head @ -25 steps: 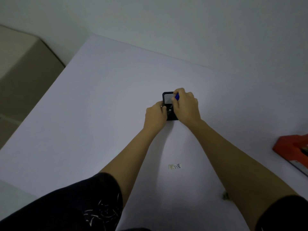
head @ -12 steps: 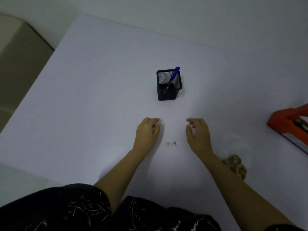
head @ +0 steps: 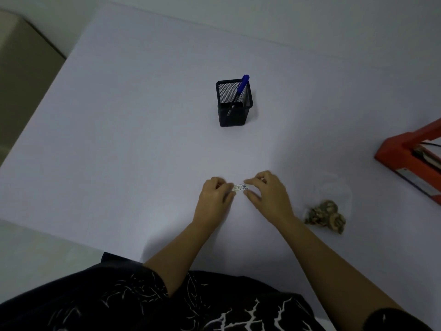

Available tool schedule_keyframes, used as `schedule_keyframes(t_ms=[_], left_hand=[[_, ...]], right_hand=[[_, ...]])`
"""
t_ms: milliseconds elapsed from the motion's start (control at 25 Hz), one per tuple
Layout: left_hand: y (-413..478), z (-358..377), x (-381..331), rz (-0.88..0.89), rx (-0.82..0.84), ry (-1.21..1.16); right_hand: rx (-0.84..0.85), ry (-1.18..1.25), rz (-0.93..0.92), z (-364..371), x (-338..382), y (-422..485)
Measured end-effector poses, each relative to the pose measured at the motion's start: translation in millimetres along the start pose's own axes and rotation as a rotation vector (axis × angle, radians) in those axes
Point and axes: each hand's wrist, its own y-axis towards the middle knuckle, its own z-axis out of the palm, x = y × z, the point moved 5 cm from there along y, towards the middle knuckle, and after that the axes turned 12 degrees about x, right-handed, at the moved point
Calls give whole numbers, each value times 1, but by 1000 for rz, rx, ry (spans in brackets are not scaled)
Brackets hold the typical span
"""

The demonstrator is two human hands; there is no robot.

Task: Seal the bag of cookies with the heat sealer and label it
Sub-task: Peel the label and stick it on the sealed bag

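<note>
A small white label [head: 240, 187] lies near the middle of the white table [head: 119, 139], held between both hands. My left hand [head: 214, 197] pinches its left end with curled fingers. My right hand [head: 267, 194] pinches its right end between thumb and fingertips. To the right, a clear bag of brown cookies [head: 325, 215] lies flat on the table, apart from both hands. The orange-red heat sealer [head: 405, 154] sits at the right edge, partly cut off by the frame.
A black mesh pen holder [head: 233, 103] with a blue pen [head: 241, 88] stands upright beyond the hands. The table's left edge drops off to a beige floor and a wall [head: 23, 80]. A dark patterned garment fills the bottom of the view.
Both hands left the pen holder, where the blue pen now stands, drew back toward me and closed on the label's two ends. The view tilted down, bringing the cookie bag into sight.
</note>
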Motion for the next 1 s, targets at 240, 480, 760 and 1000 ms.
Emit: schedule_keyframes(t_ms=[240, 480, 760, 1000], left_hand=[[6, 0, -3, -19, 17, -31], [4, -27, -18, -111, 143, -350], [-4, -118, -83, 70, -74, -513], [-16, -143, -117, 218, -262, -449]], right_hand=[[15, 27, -8, 2, 0, 1], [55, 550, 117, -18, 9, -11], [-153, 943, -2, -103, 66, -35], [-213, 998, -84, -150, 94, -49]])
